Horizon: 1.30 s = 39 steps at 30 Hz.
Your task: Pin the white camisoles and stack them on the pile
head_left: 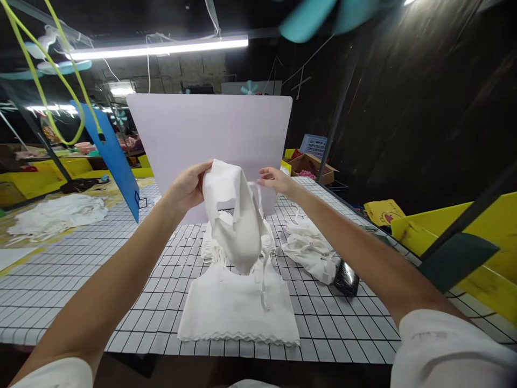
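A white strappy top (236, 215) hangs in the air, bunched and folded, over the middle of the table. My left hand (189, 186) is closed on its upper left edge. To the right of the cloth, my right hand (277, 180) has its fingers stretched out and slightly apart. A thin white strap (259, 196) hangs close to those fingertips; whether they touch it I cannot tell. Below, a flat white top (238, 307) with a wavy hem lies near the table's front edge. Behind it sits a stack of folded white tops (212, 245), partly hidden by the hanging one.
A large white board (210, 126) stands upright behind the stack. Crumpled white garments (311, 250) and a shiny black item (346, 278) lie right on the grid-patterned table (153, 302). A blue board (111, 156) and a white garment pile (60, 213) are left. Yellow cables (67, 143) dangle above.
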Tool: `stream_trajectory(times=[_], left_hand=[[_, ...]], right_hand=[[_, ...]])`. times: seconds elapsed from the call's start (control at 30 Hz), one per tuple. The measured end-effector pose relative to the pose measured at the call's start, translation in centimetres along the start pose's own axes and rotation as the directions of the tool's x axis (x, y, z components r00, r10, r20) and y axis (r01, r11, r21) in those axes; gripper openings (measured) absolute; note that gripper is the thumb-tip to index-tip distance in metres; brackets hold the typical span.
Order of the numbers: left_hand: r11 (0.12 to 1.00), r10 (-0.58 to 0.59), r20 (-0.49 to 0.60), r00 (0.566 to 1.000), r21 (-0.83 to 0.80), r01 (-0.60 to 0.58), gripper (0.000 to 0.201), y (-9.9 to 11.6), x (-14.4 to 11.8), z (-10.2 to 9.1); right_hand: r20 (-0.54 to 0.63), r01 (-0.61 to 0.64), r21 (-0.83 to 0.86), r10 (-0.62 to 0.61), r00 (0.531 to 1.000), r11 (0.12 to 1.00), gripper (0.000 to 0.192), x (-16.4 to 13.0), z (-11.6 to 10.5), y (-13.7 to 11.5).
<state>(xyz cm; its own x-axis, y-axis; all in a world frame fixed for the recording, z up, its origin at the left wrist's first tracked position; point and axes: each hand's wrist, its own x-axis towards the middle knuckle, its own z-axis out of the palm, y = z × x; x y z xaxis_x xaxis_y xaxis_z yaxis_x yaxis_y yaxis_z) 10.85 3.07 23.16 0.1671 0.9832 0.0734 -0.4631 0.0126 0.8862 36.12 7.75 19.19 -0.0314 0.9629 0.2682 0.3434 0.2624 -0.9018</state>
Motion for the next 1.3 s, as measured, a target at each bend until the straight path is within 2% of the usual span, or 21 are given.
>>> stream_trajectory(times=[0.03,0.1,0.2,0.3,0.33,0.4,0.47,0.53,0.57,0.6,0.63,0.7,0.73,0.77,0.83,0.87,1.0,1.1,1.17,1.2,1.3], left_hand=[[1.0,0.01,-0.024,1.0,-0.023,-0.01,0.012,-0.2,0.0,0.4],[0.999,0.015,-0.078,0.997,-0.051,-0.019,0.013,-0.7,0.1,1.0],[0.999,0.014,-0.131,0.991,-0.045,-0.02,0.01,-1.8,0.0,1.6],[0.998,0.029,-0.102,0.994,0.062,-0.023,0.013,-2.8,0.0,1.8],[0.994,0.031,-0.075,0.997,0.11,-0.023,0.014,-3.0,0.1,1.8],[0.982,0.028,-0.012,1.0,0.189,-0.025,0.017,-3.2,0.7,1.5],[0.969,0.013,0.038,0.999,0.248,-0.022,0.019,-3.3,1.5,1.1],[0.944,0.001,0.063,0.998,0.329,-0.022,0.02,-3.4,2.4,0.4],[0.925,0.043,0.054,0.998,0.375,-0.06,0.019,-3.5,2.6,0.2],[0.896,0.138,0.035,0.99,0.423,-0.139,0.018,-3.7,2.5,-0.1],[0.846,0.279,0.014,0.96,0.469,-0.253,0.017,-4.1,2.2,-0.3],[0.69,0.562,0.026,0.826,0.536,-0.486,0.016,-5.2,0.5,-0.4],[0.618,0.639,0.065,0.766,0.55,-0.562,0.018,-5.9,-0.7,-0.3],[0.597,0.627,0.131,0.768,0.552,-0.582,0.024,-6.7,-2.0,-0.2],[0.632,0.495,0.245,0.834,0.557,-0.538,0.022,-8.6,-4.5,0.2],[0.637,0.457,0.253,0.853,0.576,-0.512,0.022,-9.5,-5.4,0.4],[0.709,0.41,0.18,0.894,0.554,-0.437,0.015,-12.1,-6.4,0.3],[0.703,0.436,0.142,0.889,0.563,-0.435,0.013,-12.3,-5.4,-0.7],[0.621,0.521,0.15,0.84,0.609,-0.494,0.013,-11.8,-4.5,-1.4],[0.558,0.573,0.174,0.801,0.633,-0.537,0.015,-11.4,-4.2,-1.7],[0.339,0.699,0.296,0.651,0.664,-0.667,0.021,-9.8,-3.4,-2.1]], right_hand=[[-0.057,0.084,0.005,-0.084,0.995,0.996,0.028,-1.0,0.2,0.2],[-0.156,0.265,0.027,-0.257,0.954,0.964,0.028,-3.7,0.9,0.6],[-0.207,0.434,-0.009,-0.426,0.881,0.901,0.037,-8.0,2.7,0.6],[-0.168,0.499,-0.173,-0.525,0.834,0.849,0.065,-10.1,4.4,0.4],[-0.132,0.514,-0.214,-0.546,0.827,0.83,0.066,-10.1,4.8,0.2],[-0.045,0.552,-0.246,-0.578,0.815,0.797,0.055,-9.7,5.0,-0.2],[0.027,0.565,-0.208,-0.572,0.82,0.799,0.048,-8.9,4.6,-0.8],[0.07,0.499,-0.098,-0.494,0.867,0.861,0.05,-8.0,4.2,-1.8],[0.094,0.429,-0.018,-0.426,0.9,0.903,0.052,-7.6,4.0,-2.3],[0.128,0.337,0.069,-0.343,0.931,0.939,0.053,-7.2,3.8,-2.9],[0.163,0.228,0.153,-0.252,0.954,0.962,0.053,-6.8,3.7,-3.4],[0.223,0.012,0.288,-0.079,0.972,0.958,0.049,-6.0,3.5,-4.2],[0.247,-0.077,0.336,-0.009,0.969,0.939,0.047,-5.6,3.5,-4.5],[0.267,-0.143,0.372,0.042,0.963,0.917,0.043,-5.4,3.5,-4.6],[0.287,-0.196,0.434,0.071,0.955,0.88,0.037,-5.1,3.6,-4.7],[0.293,-0.196,0.46,0.061,0.954,0.866,0.035,-5.1,3.6,-4.7],[0.274,-0.19,0.518,0.049,0.961,0.834,0.026,-5.5,3.4,-4.4],[0.237,-0.197,0.525,0.08,0.968,0.828,0.026,-6.0,2.5,-4.2],[0.206,-0.189,0.526,0.091,0.974,0.829,0.027,-6.2,1.8,-4.1],[0.196,-0.189,0.521,0.099,0.976,0.833,0.027,-6.3,1.5,-4.0],[0.199,-0.215,0.449,0.137,0.97,0.867,0.024,-6.3,0.7,-3.5]])
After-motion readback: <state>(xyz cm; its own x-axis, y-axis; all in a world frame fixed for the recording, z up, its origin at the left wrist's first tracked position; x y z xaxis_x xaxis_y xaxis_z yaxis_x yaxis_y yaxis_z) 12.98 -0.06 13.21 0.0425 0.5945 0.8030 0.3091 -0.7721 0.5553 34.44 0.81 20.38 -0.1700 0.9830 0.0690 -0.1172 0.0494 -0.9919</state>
